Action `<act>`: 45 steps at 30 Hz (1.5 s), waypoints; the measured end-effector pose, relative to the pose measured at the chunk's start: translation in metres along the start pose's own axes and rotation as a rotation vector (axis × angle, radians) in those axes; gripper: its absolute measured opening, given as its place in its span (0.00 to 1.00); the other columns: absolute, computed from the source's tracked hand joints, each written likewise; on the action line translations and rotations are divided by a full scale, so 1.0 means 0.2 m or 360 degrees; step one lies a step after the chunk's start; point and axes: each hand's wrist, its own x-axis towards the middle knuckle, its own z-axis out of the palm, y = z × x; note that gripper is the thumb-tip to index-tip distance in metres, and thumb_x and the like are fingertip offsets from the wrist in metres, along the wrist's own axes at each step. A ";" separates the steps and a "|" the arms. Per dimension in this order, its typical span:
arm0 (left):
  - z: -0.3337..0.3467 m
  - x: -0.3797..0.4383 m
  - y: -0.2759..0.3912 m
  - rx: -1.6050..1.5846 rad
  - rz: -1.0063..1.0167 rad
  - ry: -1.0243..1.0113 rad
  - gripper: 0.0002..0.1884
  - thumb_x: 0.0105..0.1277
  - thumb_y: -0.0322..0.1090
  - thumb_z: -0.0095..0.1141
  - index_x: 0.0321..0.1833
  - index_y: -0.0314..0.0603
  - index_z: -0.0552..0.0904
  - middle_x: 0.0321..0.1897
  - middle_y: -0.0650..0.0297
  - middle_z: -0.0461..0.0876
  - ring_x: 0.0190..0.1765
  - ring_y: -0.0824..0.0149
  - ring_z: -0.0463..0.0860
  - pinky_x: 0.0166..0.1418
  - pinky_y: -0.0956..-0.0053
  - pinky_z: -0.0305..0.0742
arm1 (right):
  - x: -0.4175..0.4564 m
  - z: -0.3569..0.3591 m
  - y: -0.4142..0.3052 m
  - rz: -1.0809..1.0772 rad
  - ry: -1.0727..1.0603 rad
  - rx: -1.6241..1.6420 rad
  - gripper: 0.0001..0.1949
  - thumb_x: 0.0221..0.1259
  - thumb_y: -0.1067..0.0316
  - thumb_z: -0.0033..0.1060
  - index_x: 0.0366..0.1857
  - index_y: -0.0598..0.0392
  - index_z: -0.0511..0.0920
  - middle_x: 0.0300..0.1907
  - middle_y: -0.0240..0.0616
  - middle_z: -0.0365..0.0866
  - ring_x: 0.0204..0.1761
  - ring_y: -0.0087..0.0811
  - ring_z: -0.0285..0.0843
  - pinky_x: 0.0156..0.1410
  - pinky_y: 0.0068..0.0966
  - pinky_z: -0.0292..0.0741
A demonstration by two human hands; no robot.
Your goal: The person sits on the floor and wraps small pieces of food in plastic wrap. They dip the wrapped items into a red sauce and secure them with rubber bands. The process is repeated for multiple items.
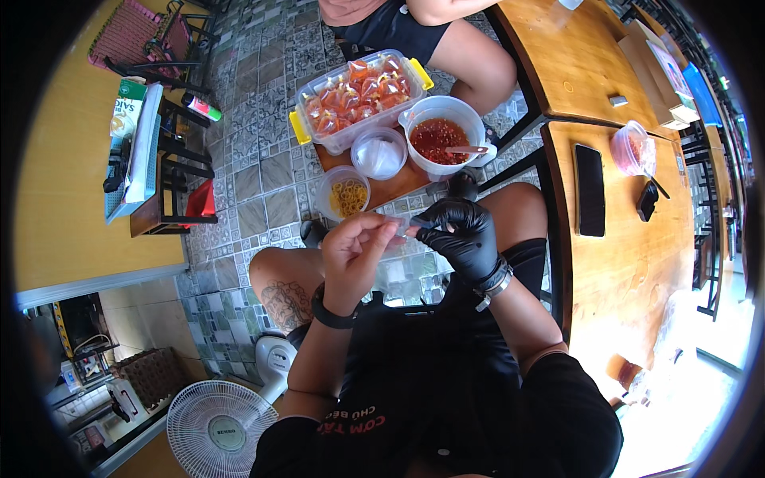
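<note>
Between the fingertips of my bare left hand (357,251) and my right hand (460,239), in a black glove, is a small clear plastic bag (399,226), pinched from both sides. Just beyond my left hand stands a round tub (323,197) of yellow rubber bands (349,198). Next to it a clear round container (379,153) holds what look like clear plastic bags. A white plastic pitcher (472,113) holds red chili sauce (437,140) and a spoon with a reddish handle (466,149). Behind them, a clear bin with yellow latches (358,132) is filled with tied bags of red sauce (358,95).
The containers stand on a low brown wooden stool (397,182). Another person (478,60) sits beyond it. At right, a wooden table (627,257) bears a phone (590,190) and a plastic cup (632,149). A white fan (224,429) stands at lower left.
</note>
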 end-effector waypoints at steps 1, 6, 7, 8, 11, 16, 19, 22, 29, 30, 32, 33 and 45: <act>0.00 -0.01 0.00 0.0011 0.0064 0.0005 0.06 0.69 0.22 0.58 0.46 0.28 0.80 0.42 0.56 0.85 0.41 0.66 0.87 0.45 0.75 0.85 | 0.00 -0.01 -0.02 -0.0141 -0.0032 -0.0095 0.15 0.46 0.72 0.80 0.38 0.57 0.84 0.38 0.35 0.84 0.43 0.25 0.80 0.51 0.26 0.75; -0.02 -0.01 0.05 0.0432 0.0263 0.0041 0.04 0.64 0.19 0.61 0.41 0.27 0.83 0.40 0.53 0.86 0.39 0.67 0.88 0.42 0.78 0.83 | 0.03 -0.08 -0.08 -0.0732 -0.0152 -0.0469 0.29 0.38 0.66 0.85 0.47 0.53 0.77 0.50 0.39 0.81 0.51 0.38 0.80 0.55 0.33 0.76; -0.02 -0.01 0.06 0.0511 0.0292 0.0040 0.04 0.64 0.19 0.62 0.40 0.27 0.84 0.40 0.53 0.86 0.39 0.67 0.88 0.42 0.79 0.83 | 0.03 -0.09 -0.09 -0.0861 -0.0158 -0.0590 0.29 0.37 0.65 0.85 0.47 0.52 0.77 0.51 0.40 0.81 0.52 0.40 0.80 0.55 0.35 0.76; -0.02 -0.01 0.06 0.0544 0.0313 0.0032 0.04 0.63 0.19 0.62 0.40 0.28 0.84 0.39 0.53 0.87 0.39 0.68 0.88 0.41 0.79 0.83 | 0.04 -0.09 -0.11 -0.0860 -0.0206 -0.0622 0.27 0.36 0.64 0.84 0.43 0.52 0.76 0.51 0.41 0.81 0.52 0.45 0.79 0.55 0.39 0.74; -0.01 0.00 0.08 0.0663 0.0398 0.0007 0.05 0.62 0.19 0.63 0.40 0.30 0.85 0.39 0.54 0.87 0.40 0.69 0.87 0.40 0.80 0.82 | 0.04 -0.09 -0.11 -0.0918 -0.0240 -0.0775 0.26 0.37 0.65 0.83 0.42 0.52 0.76 0.51 0.42 0.81 0.50 0.45 0.79 0.53 0.38 0.74; 0.01 0.00 0.08 0.0769 0.0471 0.0021 0.06 0.61 0.19 0.64 0.40 0.32 0.85 0.39 0.55 0.87 0.40 0.69 0.87 0.40 0.80 0.81 | 0.01 -0.08 -0.14 -0.0973 -0.0177 -0.0711 0.25 0.38 0.63 0.83 0.41 0.52 0.76 0.49 0.42 0.80 0.48 0.46 0.79 0.52 0.40 0.73; 0.01 -0.01 0.06 0.0764 0.0479 0.0024 0.06 0.61 0.19 0.64 0.40 0.32 0.85 0.39 0.56 0.87 0.40 0.68 0.87 0.39 0.80 0.82 | 0.01 -0.06 -0.13 -0.0966 -0.0164 -0.0933 0.24 0.39 0.60 0.82 0.41 0.52 0.77 0.46 0.41 0.80 0.45 0.45 0.78 0.52 0.41 0.72; 0.01 0.00 0.07 0.0852 0.0523 -0.0041 0.06 0.61 0.19 0.64 0.40 0.33 0.85 0.40 0.56 0.87 0.39 0.68 0.87 0.37 0.80 0.82 | 0.02 -0.08 -0.08 -0.0967 -0.0179 -0.1043 0.22 0.41 0.57 0.81 0.40 0.51 0.78 0.42 0.39 0.80 0.42 0.44 0.77 0.52 0.41 0.71; 0.00 0.04 0.05 0.0936 0.0659 -0.0191 0.07 0.61 0.23 0.65 0.42 0.36 0.86 0.35 0.60 0.85 0.34 0.70 0.86 0.33 0.80 0.79 | 0.01 -0.06 -0.02 -0.0678 -0.0355 -0.0743 0.18 0.46 0.62 0.79 0.41 0.52 0.82 0.40 0.41 0.82 0.44 0.45 0.80 0.51 0.39 0.74; -0.02 0.06 0.05 0.1003 0.0703 -0.0223 0.07 0.62 0.24 0.65 0.42 0.37 0.86 0.34 0.60 0.85 0.32 0.71 0.85 0.32 0.80 0.77 | 0.01 -0.06 -0.02 -0.0594 -0.0409 -0.0646 0.17 0.48 0.63 0.77 0.42 0.51 0.83 0.41 0.42 0.82 0.44 0.45 0.80 0.50 0.38 0.75; -0.04 0.08 0.07 0.1084 0.0692 -0.0305 0.07 0.62 0.25 0.65 0.43 0.37 0.86 0.32 0.61 0.84 0.29 0.72 0.83 0.30 0.80 0.74 | 0.01 -0.05 -0.01 -0.0510 -0.0478 -0.0487 0.14 0.51 0.66 0.75 0.43 0.51 0.85 0.42 0.43 0.83 0.45 0.46 0.81 0.50 0.37 0.76; -0.05 0.08 0.08 0.1094 0.0637 -0.0353 0.07 0.62 0.26 0.65 0.43 0.37 0.86 0.32 0.62 0.84 0.28 0.73 0.82 0.29 0.80 0.73 | 0.02 -0.05 -0.01 -0.0509 -0.0496 -0.0427 0.12 0.52 0.68 0.74 0.42 0.50 0.85 0.42 0.43 0.83 0.45 0.46 0.81 0.50 0.36 0.76; -0.19 0.07 -0.06 -0.0020 -0.0492 -0.0292 0.06 0.65 0.27 0.65 0.41 0.34 0.83 0.32 0.67 0.85 0.31 0.79 0.81 0.36 0.85 0.75 | 0.03 -0.06 0.09 -0.0399 -0.0316 -0.0271 0.07 0.66 0.66 0.64 0.41 0.51 0.89 0.47 0.41 0.84 0.50 0.40 0.78 0.58 0.35 0.72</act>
